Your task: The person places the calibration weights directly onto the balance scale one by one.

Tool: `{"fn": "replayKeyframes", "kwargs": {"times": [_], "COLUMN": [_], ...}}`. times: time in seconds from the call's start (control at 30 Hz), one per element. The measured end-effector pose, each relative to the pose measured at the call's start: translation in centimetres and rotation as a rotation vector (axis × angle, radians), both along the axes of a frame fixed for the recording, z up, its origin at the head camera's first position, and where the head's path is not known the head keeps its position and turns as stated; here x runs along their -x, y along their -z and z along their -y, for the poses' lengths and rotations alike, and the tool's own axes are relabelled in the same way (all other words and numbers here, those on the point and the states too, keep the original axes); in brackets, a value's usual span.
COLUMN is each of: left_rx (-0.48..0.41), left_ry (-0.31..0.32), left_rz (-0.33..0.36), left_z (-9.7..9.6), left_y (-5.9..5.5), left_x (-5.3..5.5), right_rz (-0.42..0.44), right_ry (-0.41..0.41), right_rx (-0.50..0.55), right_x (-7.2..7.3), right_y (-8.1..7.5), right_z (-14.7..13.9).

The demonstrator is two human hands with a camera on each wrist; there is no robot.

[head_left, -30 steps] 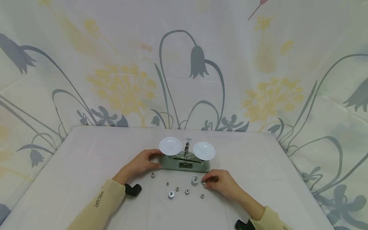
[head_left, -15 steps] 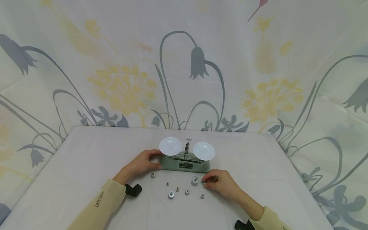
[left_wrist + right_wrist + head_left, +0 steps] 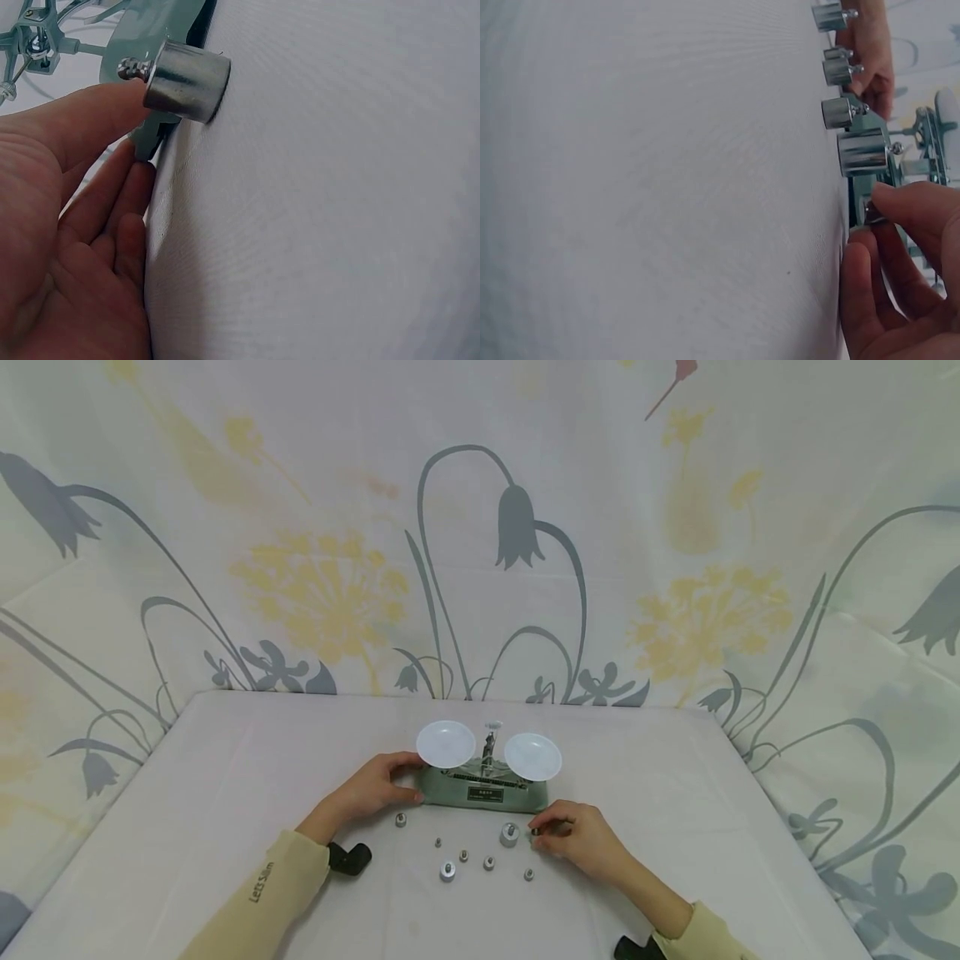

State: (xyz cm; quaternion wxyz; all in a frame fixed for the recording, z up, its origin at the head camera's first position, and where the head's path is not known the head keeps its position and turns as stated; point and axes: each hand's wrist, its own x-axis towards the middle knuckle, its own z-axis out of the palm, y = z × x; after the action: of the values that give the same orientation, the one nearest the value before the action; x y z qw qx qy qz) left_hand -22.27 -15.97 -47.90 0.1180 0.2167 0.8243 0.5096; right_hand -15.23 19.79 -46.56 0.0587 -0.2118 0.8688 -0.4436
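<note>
Your right hand [image 3: 581,837] pinched a small weight [image 3: 872,213], just right of the largest weight [image 3: 510,836], near side of the balance [image 3: 448,789]. Left hand [image 3: 381,783] gripped the balance's left end. Light pressure there seemed wise; a straight lift looked safest beside the largest weight.

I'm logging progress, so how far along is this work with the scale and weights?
Done, apparently: the balance scale stands on the table, both white pans mounted. In hand: the right hand pinches a small weight; the left hand holds the scale's end. Probably remaining: seven other weights, standing in front of the scale.
</note>
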Motion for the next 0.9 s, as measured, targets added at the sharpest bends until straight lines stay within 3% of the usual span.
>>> {"fn": "replayKeyframes", "kwargs": {"times": [0.3, 0.57, 0.9], "left_rx": [0.006, 0.010, 0.001], "left_ry": [-0.009, -0.001, -0.006], "left_rz": [-0.002, -0.004, 0.008], "left_z": [0.1, -0.1, -0.1], "left_y": [0.0, 0.2, 0.0], "left_x": [0.0, 0.0, -0.2], "right_rz": [0.003, -0.003, -0.016], "right_ry": [-0.011, 0.003, -0.013], "right_rx": [0.069, 0.067, 0.091], "right_x": [0.3, 0.0, -0.2], "right_y": [0.5, 0.4, -0.9], "right_z": [-0.5, -0.8, -0.9]}}
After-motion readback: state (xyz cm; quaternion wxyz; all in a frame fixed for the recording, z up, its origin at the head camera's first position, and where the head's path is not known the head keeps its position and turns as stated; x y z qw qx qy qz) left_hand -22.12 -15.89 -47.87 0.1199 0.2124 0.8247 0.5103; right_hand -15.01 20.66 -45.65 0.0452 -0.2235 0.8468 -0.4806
